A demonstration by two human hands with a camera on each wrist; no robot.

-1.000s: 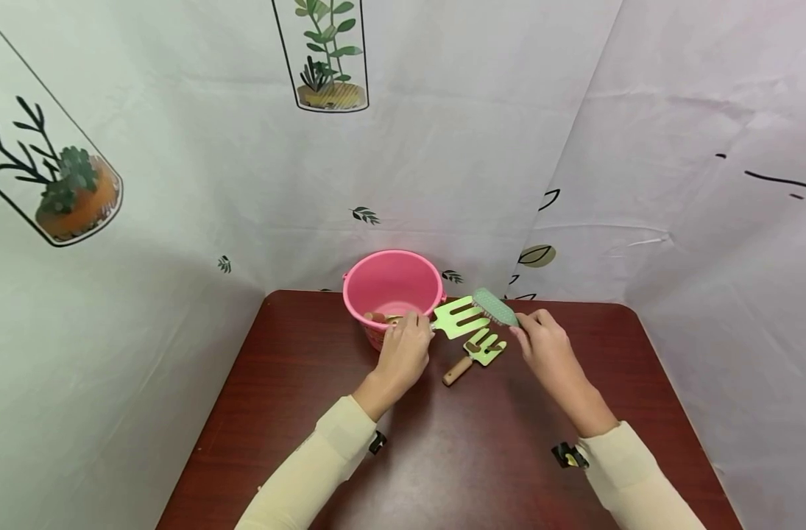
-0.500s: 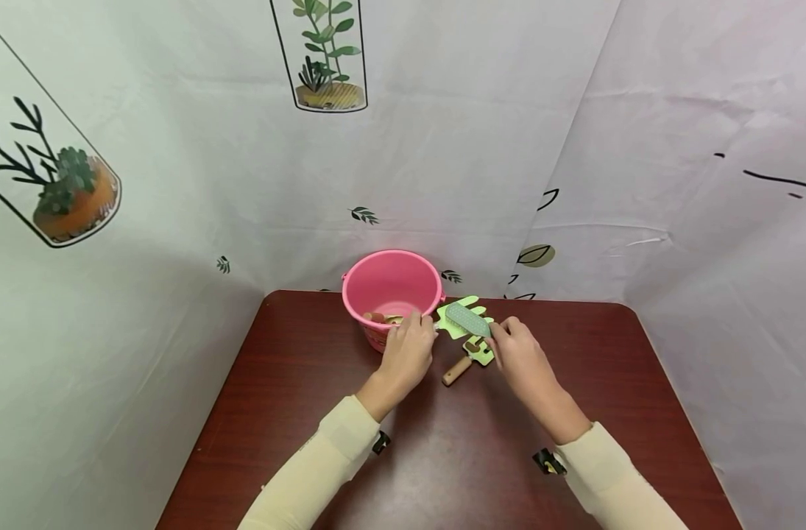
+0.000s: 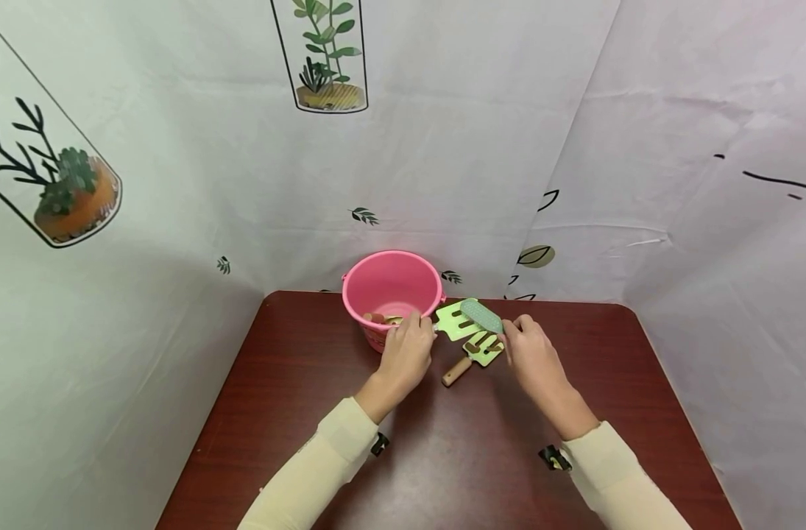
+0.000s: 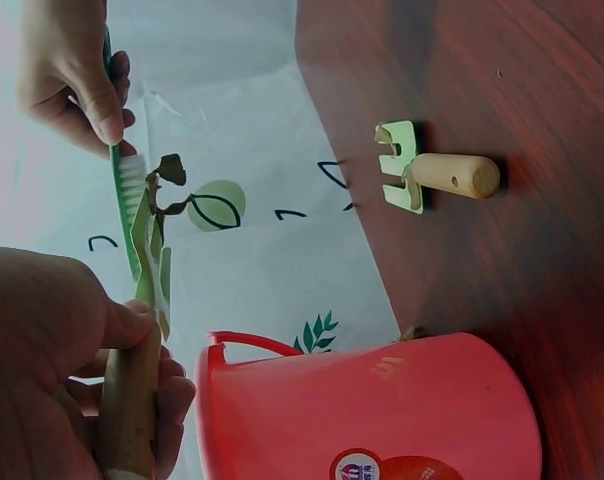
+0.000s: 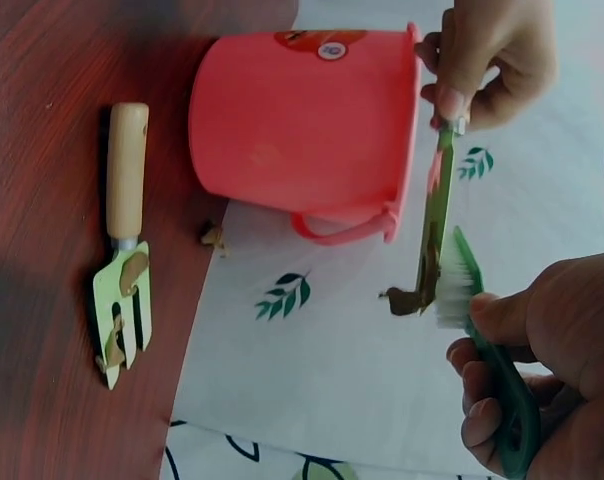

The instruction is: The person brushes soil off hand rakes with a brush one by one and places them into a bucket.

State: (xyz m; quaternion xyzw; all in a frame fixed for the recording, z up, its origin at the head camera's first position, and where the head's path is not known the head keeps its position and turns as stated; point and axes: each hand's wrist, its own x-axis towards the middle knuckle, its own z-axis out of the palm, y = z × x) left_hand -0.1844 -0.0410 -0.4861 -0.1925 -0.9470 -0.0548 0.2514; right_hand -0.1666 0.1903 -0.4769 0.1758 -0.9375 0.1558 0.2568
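Toward the far edge of the desk [image 3: 469, 456], left fingers [image 4: 174, 400] grip the fork [image 3: 450, 324], right fingers [image 5: 479, 385] grasp the brush [image 3: 481, 315] against it; one hard stroke could flick brown clumps [image 5: 410, 300] into the bucket [image 5: 292, 130]!

In the head view, the left hand [image 3: 406, 355] mostly hides its fork's [image 3: 449, 324] handle [image 4: 129, 405], the brush [image 3: 481, 316] its bristles [image 5: 452, 290].

No wording can be read. The pink bucket [image 4: 382, 410] bears a round label [image 4: 355, 467], shown in both wrist views, its print too small and blurred to decipher.
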